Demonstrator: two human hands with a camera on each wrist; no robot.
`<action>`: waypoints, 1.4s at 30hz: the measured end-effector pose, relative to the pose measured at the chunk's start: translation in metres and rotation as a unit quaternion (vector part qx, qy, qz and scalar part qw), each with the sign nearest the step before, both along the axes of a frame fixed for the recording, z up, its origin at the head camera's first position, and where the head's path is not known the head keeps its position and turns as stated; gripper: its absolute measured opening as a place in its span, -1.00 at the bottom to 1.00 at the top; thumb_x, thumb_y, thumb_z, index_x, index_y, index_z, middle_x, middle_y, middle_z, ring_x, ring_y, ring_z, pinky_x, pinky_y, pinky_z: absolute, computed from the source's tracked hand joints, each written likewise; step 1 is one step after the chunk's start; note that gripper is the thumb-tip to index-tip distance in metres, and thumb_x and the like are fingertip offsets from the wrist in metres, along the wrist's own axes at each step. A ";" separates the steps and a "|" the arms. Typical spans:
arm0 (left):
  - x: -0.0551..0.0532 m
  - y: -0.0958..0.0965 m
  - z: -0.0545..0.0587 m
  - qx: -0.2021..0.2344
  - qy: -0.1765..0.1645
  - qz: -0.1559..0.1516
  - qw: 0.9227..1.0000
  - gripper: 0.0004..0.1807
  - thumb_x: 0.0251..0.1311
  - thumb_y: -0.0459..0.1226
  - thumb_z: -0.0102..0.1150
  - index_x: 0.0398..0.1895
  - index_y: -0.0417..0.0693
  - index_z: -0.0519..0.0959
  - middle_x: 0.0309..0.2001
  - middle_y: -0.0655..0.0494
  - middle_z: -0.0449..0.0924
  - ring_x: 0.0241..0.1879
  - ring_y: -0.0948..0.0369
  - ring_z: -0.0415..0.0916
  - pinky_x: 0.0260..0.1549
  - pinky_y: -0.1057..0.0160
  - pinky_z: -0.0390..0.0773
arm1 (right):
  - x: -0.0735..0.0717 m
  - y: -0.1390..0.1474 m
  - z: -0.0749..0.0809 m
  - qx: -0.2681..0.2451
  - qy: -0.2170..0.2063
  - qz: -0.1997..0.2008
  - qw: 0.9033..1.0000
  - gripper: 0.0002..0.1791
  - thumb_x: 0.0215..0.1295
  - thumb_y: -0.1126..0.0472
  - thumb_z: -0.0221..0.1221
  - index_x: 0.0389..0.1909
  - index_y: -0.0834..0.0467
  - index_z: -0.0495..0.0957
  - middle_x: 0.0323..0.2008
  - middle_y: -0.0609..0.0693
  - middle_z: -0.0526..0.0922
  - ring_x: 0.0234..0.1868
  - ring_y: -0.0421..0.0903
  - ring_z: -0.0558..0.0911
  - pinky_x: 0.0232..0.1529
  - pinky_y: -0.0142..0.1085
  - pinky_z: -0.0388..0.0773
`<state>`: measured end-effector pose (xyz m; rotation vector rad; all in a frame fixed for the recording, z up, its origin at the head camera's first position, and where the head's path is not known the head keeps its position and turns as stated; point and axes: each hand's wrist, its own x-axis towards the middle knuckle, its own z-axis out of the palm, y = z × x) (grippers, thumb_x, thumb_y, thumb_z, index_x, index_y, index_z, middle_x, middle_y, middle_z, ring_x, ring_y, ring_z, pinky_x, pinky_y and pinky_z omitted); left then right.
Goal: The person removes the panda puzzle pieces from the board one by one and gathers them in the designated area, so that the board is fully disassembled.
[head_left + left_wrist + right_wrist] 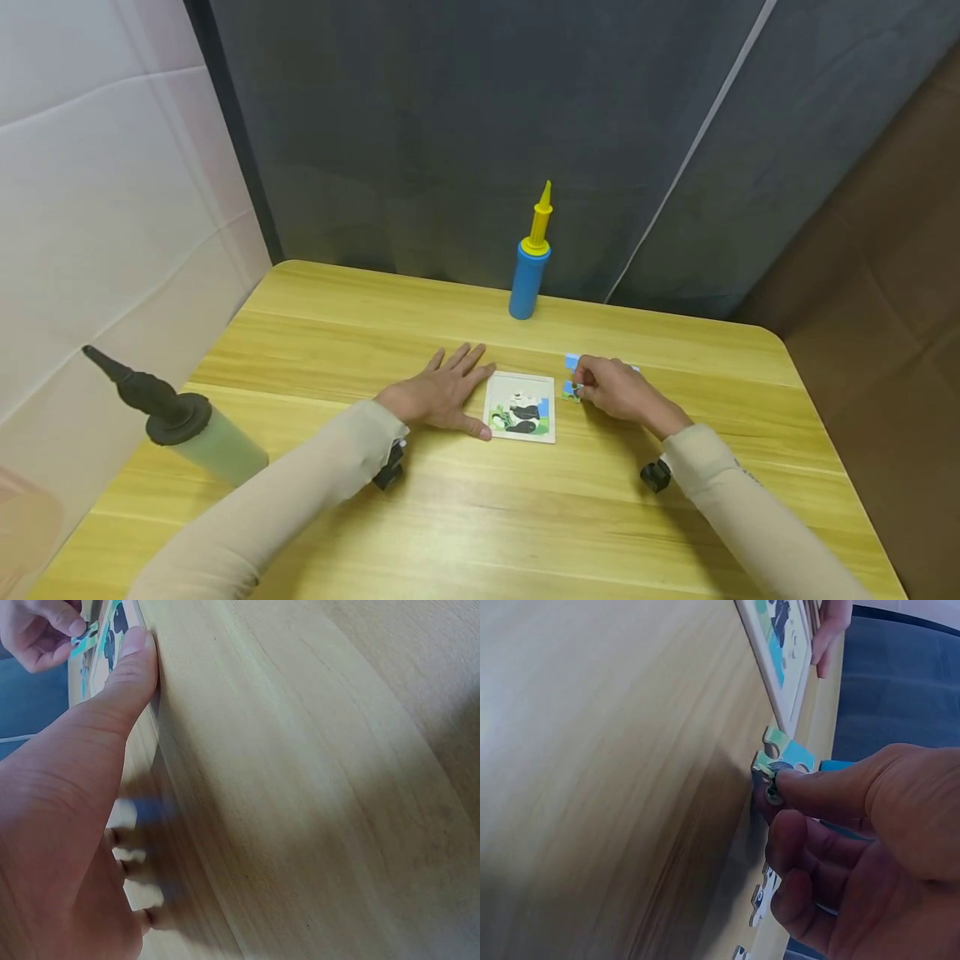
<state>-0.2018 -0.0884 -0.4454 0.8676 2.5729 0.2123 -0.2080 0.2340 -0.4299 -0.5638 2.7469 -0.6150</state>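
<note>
A square puzzle tray with a pale frame lies on the table, and its lower part is filled with joined pieces of a panda picture. Spread flat at the tray's left side, my left hand has its thumb and forefinger against the frame. My right hand pinches a green-and-blue puzzle piece between thumb and forefinger, just right of the tray. Its other fingers are curled in, as the right wrist view shows. A blue puzzle piece lies beyond the right fingertips; more pieces are partly hidden behind that hand.
A blue hand pump with a yellow nozzle stands near the table's back edge. At the left stands a pale green pump with a black top, beside my left sleeve. A dark curtain hangs behind the wooden table.
</note>
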 end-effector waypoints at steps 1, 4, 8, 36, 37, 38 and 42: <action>0.000 0.000 0.000 0.001 -0.001 0.000 1.000 0.25 0.27 0.45 0.19 0.78 0.04 -0.12 0.78 -0.11 -0.47 0.78 -0.13 -0.47 0.69 -0.36 -0.25 | 0.000 0.000 -0.001 0.002 0.001 0.000 1.000 -0.91 0.51 0.27 0.28 -0.23 0.11 0.56 -0.27 -0.03 0.72 -0.35 -0.13 0.51 -0.23 -0.24 0.44; 0.000 0.000 0.000 -0.002 -0.003 0.000 1.000 0.25 0.27 0.45 0.18 0.79 0.06 -0.13 0.78 -0.10 -0.49 0.78 -0.12 -0.49 0.70 -0.35 -0.27 | -0.001 0.001 -0.002 0.014 0.006 0.000 1.000 -0.91 0.50 0.26 0.29 -0.23 0.11 0.58 -0.28 -0.03 0.72 -0.34 -0.13 0.51 -0.22 -0.22 0.45; -0.001 0.000 -0.001 -0.005 -0.003 0.000 1.000 0.25 0.27 0.46 0.17 0.79 0.08 -0.14 0.78 -0.09 -0.50 0.78 -0.11 -0.50 0.70 -0.35 -0.28 | -0.003 0.000 -0.003 0.031 0.006 0.001 1.000 -0.92 0.49 0.25 0.30 -0.24 0.11 0.60 -0.31 -0.03 0.69 -0.35 -0.12 0.51 -0.22 -0.21 0.46; -0.001 0.002 -0.001 -0.010 -0.001 0.002 1.000 0.24 0.27 0.47 0.16 0.79 0.08 -0.13 0.78 -0.09 -0.48 0.78 -0.11 -0.48 0.71 -0.32 -0.29 | 0.000 -0.033 0.007 0.024 0.019 0.011 0.999 -0.95 0.50 0.27 0.27 -0.15 0.14 0.70 -0.16 0.03 0.74 -0.18 -0.08 0.64 -0.03 -0.09 0.66; -0.001 0.002 -0.001 -0.011 -0.001 0.003 1.000 0.25 0.26 0.47 0.17 0.79 0.08 -0.13 0.78 -0.09 -0.48 0.78 -0.11 -0.48 0.71 -0.32 -0.29 | 0.000 -0.036 0.007 0.024 0.019 0.013 0.999 -0.94 0.50 0.27 0.27 -0.14 0.14 0.71 -0.15 0.03 0.74 -0.17 -0.08 0.65 -0.02 -0.09 0.67; -0.001 0.001 -0.001 -0.010 -0.001 0.003 1.000 0.25 0.26 0.47 0.17 0.79 0.08 -0.12 0.78 -0.09 -0.47 0.78 -0.12 -0.47 0.71 -0.33 -0.28 | 0.001 -0.039 0.007 0.022 0.017 0.015 0.999 -0.94 0.49 0.27 0.27 -0.14 0.14 0.71 -0.15 0.03 0.74 -0.17 -0.08 0.64 -0.01 -0.09 0.67; -0.001 0.001 -0.001 -0.014 0.000 0.005 1.000 0.25 0.26 0.47 0.17 0.79 0.09 -0.13 0.79 -0.08 -0.47 0.78 -0.11 -0.47 0.71 -0.33 -0.27 | 0.001 -0.052 0.007 0.021 0.012 0.033 0.999 -0.91 0.46 0.29 0.29 -0.11 0.16 0.73 -0.12 0.04 0.77 -0.14 -0.08 0.67 0.02 -0.10 0.69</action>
